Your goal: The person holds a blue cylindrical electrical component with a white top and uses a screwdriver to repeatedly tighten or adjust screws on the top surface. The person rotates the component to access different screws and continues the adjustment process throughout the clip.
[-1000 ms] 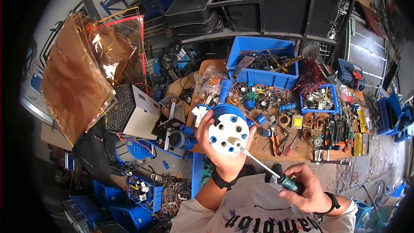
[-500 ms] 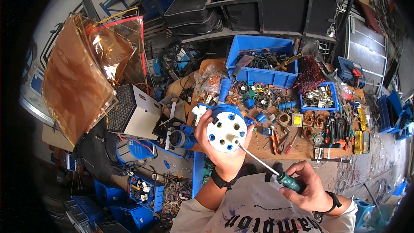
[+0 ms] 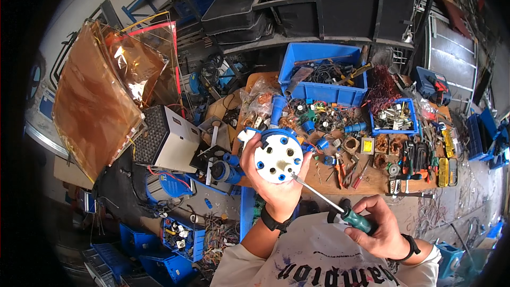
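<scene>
Over the table's near edge, my left hand (image 3: 273,194) grips a round blue-and-white industrial plug (image 3: 278,158) from below, thumb and fingers on either side of its rim. Its white face, with several holes and blue recesses, is turned up toward me. My right hand (image 3: 383,231) is wrapped around the green handle of a screwdriver (image 3: 357,220). The long metal shaft slants up to the left, and its tip meets the lower right edge of the white face, by a small hole. Whether the tip sits in a screw is too small to tell.
Behind lies a wooden table (image 3: 319,185) strewn with connector parts, pliers (image 3: 340,172) and hand tools. A large blue crate (image 3: 324,93) and a smaller blue bin (image 3: 396,129) of metal pieces stand on it. Left are a white-and-black box (image 3: 175,141) and amber film sheets (image 3: 93,106).
The plug has shifted very slightly up and left with my left hand. The screwdriver's tip stays at the lower right of the white face; my right-hand fingers have moved slightly on the handle.
</scene>
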Motion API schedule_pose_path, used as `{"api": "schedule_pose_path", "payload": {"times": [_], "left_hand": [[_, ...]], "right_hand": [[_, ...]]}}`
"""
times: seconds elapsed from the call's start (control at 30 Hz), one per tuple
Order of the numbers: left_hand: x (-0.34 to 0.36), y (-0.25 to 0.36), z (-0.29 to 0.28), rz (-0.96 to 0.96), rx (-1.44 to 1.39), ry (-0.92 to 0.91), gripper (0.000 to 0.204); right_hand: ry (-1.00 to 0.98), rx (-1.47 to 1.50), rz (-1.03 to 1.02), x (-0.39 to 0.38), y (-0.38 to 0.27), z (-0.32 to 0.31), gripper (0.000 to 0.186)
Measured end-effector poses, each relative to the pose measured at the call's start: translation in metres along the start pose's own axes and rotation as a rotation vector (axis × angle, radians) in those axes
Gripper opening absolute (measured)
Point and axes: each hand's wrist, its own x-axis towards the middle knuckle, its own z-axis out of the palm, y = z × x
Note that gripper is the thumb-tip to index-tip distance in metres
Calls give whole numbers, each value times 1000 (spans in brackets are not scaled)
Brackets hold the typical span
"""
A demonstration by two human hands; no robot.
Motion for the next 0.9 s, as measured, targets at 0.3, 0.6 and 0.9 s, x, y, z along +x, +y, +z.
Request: {"api": "schedule_pose_path", "payload": {"times": [0.3,0.6,0.9], "left_hand": [[2,1,0,-33,12,-22,94],[4,0,1,-56,-50,-33,93],[4,1,0,-144,-40,-130,95]], "right_hand": [[-124,-60,157,2,-7,-11,25],[-6,-74,-61,5,4,0,39],[-37,55,183,12,-16,-2,28]]}}
